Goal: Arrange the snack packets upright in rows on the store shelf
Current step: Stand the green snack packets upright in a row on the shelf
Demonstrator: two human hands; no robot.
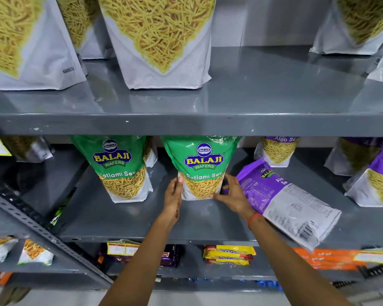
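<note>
two green ratlami sev packets stand upright on the middle shelf (128,219), side by side in a row set back from its front edge. the right green packet (202,168) sits between both hands: the left hand (174,195) lies flat against its lower left side, fingers together, and the right hand (231,195) cups its lower right corner, thumb across the base, fingers spread behind. the left green packet (119,168) stands untouched.

one purple aloo sev packet (283,199) lies flat, just right of the right hand and touching that wrist, its long axis running slantwise toward the shelf's front right edge, barcode end overhanging. it probably needs standing next, and the right hand is nearer. further purple packets stand upright toward the right end.
</note>
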